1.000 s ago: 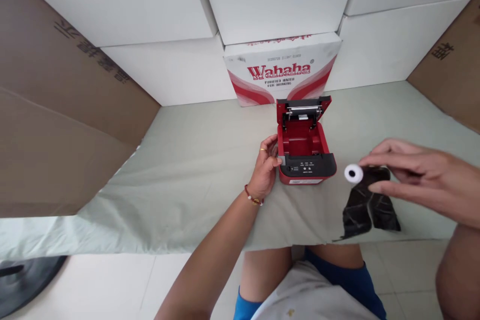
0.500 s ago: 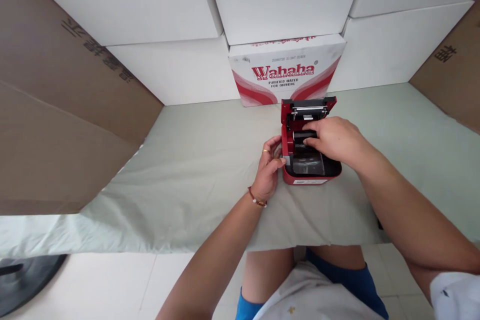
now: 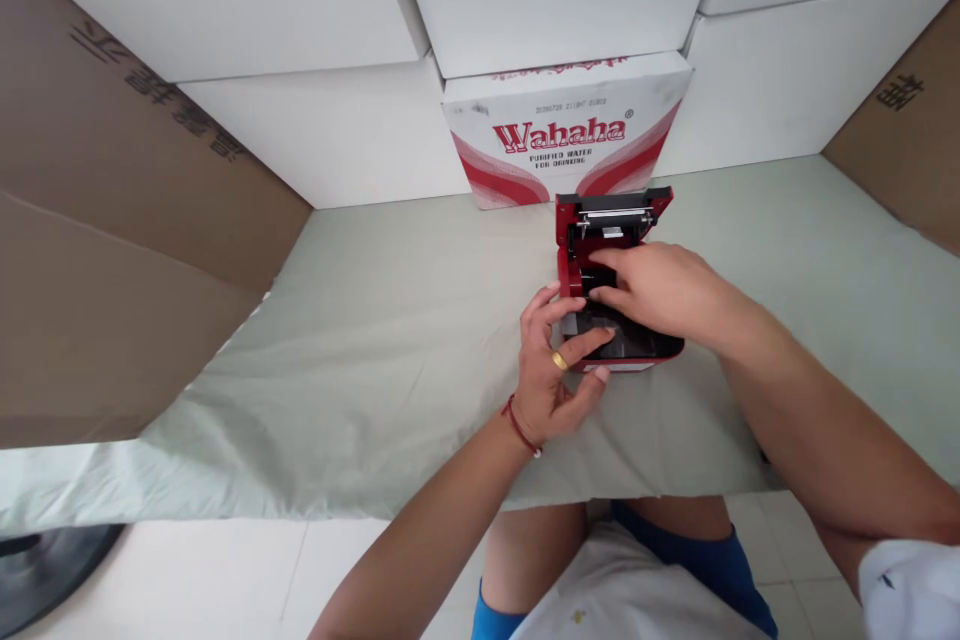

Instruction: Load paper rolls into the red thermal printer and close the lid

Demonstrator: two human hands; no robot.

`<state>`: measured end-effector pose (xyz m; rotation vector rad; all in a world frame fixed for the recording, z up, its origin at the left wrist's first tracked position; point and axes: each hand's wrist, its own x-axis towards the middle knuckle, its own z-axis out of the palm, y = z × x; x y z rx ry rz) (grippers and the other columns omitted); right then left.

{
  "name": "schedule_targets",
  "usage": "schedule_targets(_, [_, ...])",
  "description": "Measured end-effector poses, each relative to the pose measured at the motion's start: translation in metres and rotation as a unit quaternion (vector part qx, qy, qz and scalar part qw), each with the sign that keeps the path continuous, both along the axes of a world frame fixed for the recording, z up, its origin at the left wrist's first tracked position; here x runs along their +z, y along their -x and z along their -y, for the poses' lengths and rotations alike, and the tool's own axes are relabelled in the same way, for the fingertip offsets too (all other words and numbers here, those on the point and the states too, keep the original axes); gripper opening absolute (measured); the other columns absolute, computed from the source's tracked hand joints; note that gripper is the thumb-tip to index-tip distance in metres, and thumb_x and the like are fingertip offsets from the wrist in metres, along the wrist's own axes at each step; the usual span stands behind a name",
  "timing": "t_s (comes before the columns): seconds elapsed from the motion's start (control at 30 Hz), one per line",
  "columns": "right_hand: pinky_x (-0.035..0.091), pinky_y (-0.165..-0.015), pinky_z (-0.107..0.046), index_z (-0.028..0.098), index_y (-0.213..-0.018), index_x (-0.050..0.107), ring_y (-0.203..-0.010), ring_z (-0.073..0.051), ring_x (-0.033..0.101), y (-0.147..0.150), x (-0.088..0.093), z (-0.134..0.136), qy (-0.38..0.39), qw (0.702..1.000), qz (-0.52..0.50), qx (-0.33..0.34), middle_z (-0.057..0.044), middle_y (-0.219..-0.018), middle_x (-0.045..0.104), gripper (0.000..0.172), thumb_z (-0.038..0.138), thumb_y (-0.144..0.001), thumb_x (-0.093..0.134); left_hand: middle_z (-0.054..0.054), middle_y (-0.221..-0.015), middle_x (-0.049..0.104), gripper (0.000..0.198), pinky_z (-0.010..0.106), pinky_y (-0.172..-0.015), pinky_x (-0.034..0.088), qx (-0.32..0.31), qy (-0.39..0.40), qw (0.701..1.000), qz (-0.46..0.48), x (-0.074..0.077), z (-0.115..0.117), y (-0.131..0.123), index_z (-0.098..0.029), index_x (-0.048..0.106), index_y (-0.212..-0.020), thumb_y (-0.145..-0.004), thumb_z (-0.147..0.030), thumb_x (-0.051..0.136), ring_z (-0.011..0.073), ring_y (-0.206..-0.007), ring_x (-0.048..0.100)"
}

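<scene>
A red and black printer (image 3: 564, 270), its lid (image 3: 615, 205) tilted up at the back, stands before me on the cloth. Inside its body lies a shiny black roll (image 3: 595, 278), probably ribbon, partly hidden by my right hand (image 3: 660, 285). Thumb and index finger of that hand close around the roll from the right. My left hand (image 3: 551, 360) reaches over the printer's front left corner with fingers apart. One of its fingertips rests on the dark film (image 3: 637, 338) at the front, and the thumb is at the front edge.
Behind the printer stands a white and red Wahaha water carton (image 3: 562, 145) against stacked white boxes (image 3: 360, 140). Brown cartons flank the table, the left one (image 3: 135, 300) large and the right one (image 3: 900, 140) partly in view. A pale green cloth (image 3: 360, 360) covers the table.
My left hand has moved from the printer's left side to its front corner, fingers now spread over the film. My right hand has shifted slightly left and toward me, still at the roll.
</scene>
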<state>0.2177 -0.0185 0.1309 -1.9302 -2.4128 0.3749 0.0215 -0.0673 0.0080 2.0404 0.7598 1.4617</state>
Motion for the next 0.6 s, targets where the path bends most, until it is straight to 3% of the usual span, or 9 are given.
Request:
schedule_targets(0.1, [0.054, -0.072, -0.034, 0.027, -0.110, 0.085, -0.075, -0.021, 0.073, -0.022, 0.014, 0.015, -0.106, 0.975, -0.193, -0.037, -0.002, -0.085, 0.081, 0.028, 0.044, -0.105, 0.064, 0.010, -0.147, 0.061, 0.041, 0.078, -0.135, 0.022, 0.013, -0.008, 1.000, -0.017, -0.001, 0.000, 0.001, -0.041, 0.080, -0.133, -0.092, -0.035, 0.077, 0.0466, -0.156, 0.043])
schedule_targets(0.17, [0.057, -0.079, -0.037, 0.024, -0.111, 0.085, -0.082, -0.022, 0.073, -0.035, 0.017, 0.012, -0.247, 0.931, -0.247, -0.108, -0.006, -0.098, 0.083, 0.034, 0.047, -0.108, 0.060, 0.010, -0.146, 0.061, 0.039, 0.080, -0.135, 0.021, 0.021, -0.013, 0.999, -0.021, -0.002, -0.001, 0.002, -0.043, 0.081, -0.130, -0.092, -0.035, 0.077, 0.0462, -0.155, 0.043])
schedule_targets(0.23, [0.059, -0.090, -0.041, 0.021, -0.128, 0.081, -0.101, -0.027, 0.075, -0.043, 0.011, 0.000, -0.324, 0.902, -0.249, -0.140, -0.012, -0.120, 0.082, 0.039, 0.047, -0.110, 0.058, 0.009, -0.145, 0.060, 0.039, 0.079, -0.135, 0.020, 0.018, -0.012, 1.000, -0.021, -0.003, -0.001, 0.002, -0.044, 0.081, -0.129, -0.091, -0.035, 0.077, 0.0452, -0.155, 0.043])
schedule_targets(0.33, [0.059, -0.106, -0.048, 0.018, -0.144, 0.074, -0.128, -0.032, 0.072, -0.045, -0.006, -0.017, -0.286, 0.919, -0.253, -0.103, -0.016, -0.138, 0.078, 0.046, 0.044, -0.110, 0.057, 0.010, -0.142, 0.063, 0.037, 0.078, -0.134, 0.022, 0.026, -0.019, 0.999, -0.012, -0.003, -0.001, 0.000, -0.043, 0.082, -0.127, -0.091, -0.035, 0.078, 0.0443, -0.153, 0.046])
schedule_targets(0.4, [0.057, -0.114, -0.050, 0.020, -0.143, 0.074, -0.132, -0.031, 0.072, -0.043, -0.018, -0.014, -0.267, 0.923, -0.268, -0.071, -0.014, -0.140, 0.079, 0.044, 0.044, -0.111, 0.055, 0.010, -0.140, 0.065, 0.033, 0.077, -0.133, 0.028, 0.051, -0.044, 0.998, -0.013, -0.004, -0.001, -0.002, -0.041, 0.083, -0.124, -0.091, -0.038, 0.078, 0.0437, -0.150, 0.049])
schedule_targets(0.53, [0.059, -0.113, -0.048, 0.028, -0.128, 0.081, -0.124, -0.027, 0.078, -0.040, -0.037, 0.023, -0.331, 0.892, -0.308, -0.019, -0.008, -0.130, 0.084, 0.033, 0.043, -0.114, 0.055, 0.010, -0.140, 0.064, 0.026, 0.072, -0.130, 0.038, 0.104, -0.119, 0.985, -0.068, -0.005, -0.001, -0.004, -0.034, 0.080, -0.122, -0.098, -0.040, 0.070, 0.0392, -0.150, 0.051])
schedule_targets(0.6, [0.058, -0.114, -0.049, 0.028, -0.125, 0.082, -0.126, -0.027, 0.078, -0.042, -0.049, 0.044, -0.343, 0.880, -0.329, 0.013, -0.008, -0.129, 0.085, 0.029, 0.036, -0.114, 0.057, 0.011, -0.142, 0.063, 0.033, 0.070, -0.130, 0.041, 0.115, -0.142, 0.980, -0.076, -0.006, -0.003, -0.003, -0.033, 0.075, -0.132, -0.102, -0.043, 0.065, 0.0369, -0.151, 0.053])
